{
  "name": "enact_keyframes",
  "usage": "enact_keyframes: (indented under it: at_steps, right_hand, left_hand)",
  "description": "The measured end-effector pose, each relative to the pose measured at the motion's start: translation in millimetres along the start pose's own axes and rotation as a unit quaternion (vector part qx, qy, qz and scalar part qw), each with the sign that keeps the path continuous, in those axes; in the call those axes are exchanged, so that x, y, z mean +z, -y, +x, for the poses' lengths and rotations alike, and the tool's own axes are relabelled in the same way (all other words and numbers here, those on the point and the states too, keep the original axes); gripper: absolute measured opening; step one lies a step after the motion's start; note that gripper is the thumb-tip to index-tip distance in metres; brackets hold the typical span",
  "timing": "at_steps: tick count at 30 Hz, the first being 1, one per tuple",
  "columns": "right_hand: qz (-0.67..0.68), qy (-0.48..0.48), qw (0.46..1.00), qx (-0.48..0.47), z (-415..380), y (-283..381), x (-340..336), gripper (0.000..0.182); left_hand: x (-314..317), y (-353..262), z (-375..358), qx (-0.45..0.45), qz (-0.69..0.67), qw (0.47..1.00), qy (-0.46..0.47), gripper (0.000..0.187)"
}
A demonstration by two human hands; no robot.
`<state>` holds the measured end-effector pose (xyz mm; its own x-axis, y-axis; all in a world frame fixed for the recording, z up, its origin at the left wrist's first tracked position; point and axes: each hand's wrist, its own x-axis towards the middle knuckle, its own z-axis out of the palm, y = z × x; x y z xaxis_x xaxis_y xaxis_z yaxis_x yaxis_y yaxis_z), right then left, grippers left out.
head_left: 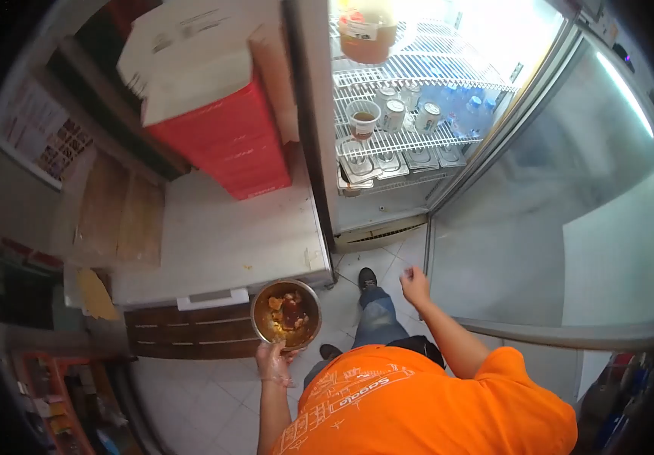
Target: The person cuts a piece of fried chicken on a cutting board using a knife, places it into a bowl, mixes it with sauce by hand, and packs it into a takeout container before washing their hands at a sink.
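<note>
A steel bowl (pixel 311 301) holds dark red sauce and pieces of food whose kind I cannot make out. My left hand (pixel 272 362), in a clear plastic glove, grips the bowl at its near side, above the tiled floor. My right hand (pixel 415 287) is bare and held out low, its fingers curled with nothing visible in them. It is nearest to the edge of the open glass fridge door (pixel 524 205) and appears apart from it.
Ahead stands a lit fridge with wire shelves (pixel 456 72), carrying a tub of brown liquid (pixel 365 45), a plastic cup (pixel 362 120), several cans, blue bottles and lidded metal containers. Left is a white chest freezer (pixel 213 235) with red boxes (pixel 228 148) and a cardboard box (pixel 118 212).
</note>
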<state>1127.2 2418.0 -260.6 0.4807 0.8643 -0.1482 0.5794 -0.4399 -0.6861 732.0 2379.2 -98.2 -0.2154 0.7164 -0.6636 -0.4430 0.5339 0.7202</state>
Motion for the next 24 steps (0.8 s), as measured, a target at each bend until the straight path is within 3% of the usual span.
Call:
enact_keyframes:
  at_steps: [1,3,4,5,6,7,8,9,10,12,14,16,17,19,20,21,22,23,24]
  right_hand:
    - [-0.013,0.022,0.998,0.049,-34,-28,0,0.033]
    - [-0.049,0.17,0.959,0.222,-93,-96,-12,0.026]
    - [0.094,0.21,0.923,0.309,-126,-123,-32,0.021]
    - [0.272,0.104,0.817,0.498,-144,-195,-40,0.012]
    - [0.275,0.094,0.82,0.493,-149,-200,-62,0.012]
    - [0.187,-0.067,0.902,0.383,-156,-198,-82,0.025]
    - [0.089,-0.224,0.936,0.256,-165,-191,-102,0.045]
    - [-0.013,-0.369,0.922,0.118,-174,-183,-117,0.065]
    - [-0.01,-0.371,0.922,0.111,-176,-175,-130,0.065]
    - [-0.015,-0.166,0.969,0.182,-170,-151,-155,0.071]
    - [-0.088,-0.151,0.971,0.165,-171,-129,-160,0.069]
    - [-0.118,-0.018,0.982,0.147,-173,-108,-162,0.064]
    - [-0.097,-0.018,0.993,0.066,-171,-106,-153,0.062]
    - [-0.097,0.039,0.994,0.017,-169,-72,-135,0.073]
    - [-0.028,0.045,0.998,-0.018,-170,-63,-117,0.079]
    - [0.038,0.07,0.996,0.03,-166,-57,-88,0.08]
    - [0.119,0.129,0.984,0.04,-183,-25,-75,0.071]
    - [0.143,0.215,0.966,-0.028,-212,22,-72,0.054]
    - [0.158,0.324,0.929,-0.081,-236,52,-62,0.047]
  left_hand:
    - [-21,4,-7,0.002,0.014,1.0,-0.004,0.025]
    - [-56,13,-22,-0.001,0.037,0.999,-0.036,0.028]
    - [-73,18,-29,-0.002,0.032,0.999,-0.028,0.028]
    - [-92,23,-36,-0.002,0.019,0.999,-0.037,0.028]
    - [-108,25,-42,-0.001,0.007,0.999,-0.044,0.029]
    - [-122,26,-50,0.004,0.001,0.999,-0.034,0.029]
    - [-137,26,-62,-0.002,0.016,0.999,-0.048,0.031]
    - [-150,28,-72,-0.009,0.031,0.997,-0.064,0.033]
    - [-162,32,-80,-0.005,0.025,0.998,-0.063,0.033]
    - [-186,43,-99,0.013,0.012,0.996,-0.092,0.033]
    - [-201,57,-119,0.02,-0.01,0.996,-0.086,0.033]
    - [-205,67,-153,0.032,-0.014,0.992,-0.118,0.031]
    - [-206,75,-169,0.036,-0.023,0.99,-0.131,0.031]
    - [-204,95,-200,0.055,-0.06,0.989,-0.124,0.033]
    - [-199,103,-217,0.08,-0.066,0.988,-0.111,0.034]
    - [-195,109,-232,0.107,-0.074,0.986,-0.107,0.035]
    - [-191,115,-244,0.124,-0.106,0.983,-0.085,0.035]
    - [-189,123,-258,0.139,-0.14,0.977,-0.076,0.036]
    - [-190,130,-273,0.127,-0.122,0.979,-0.098,0.035]
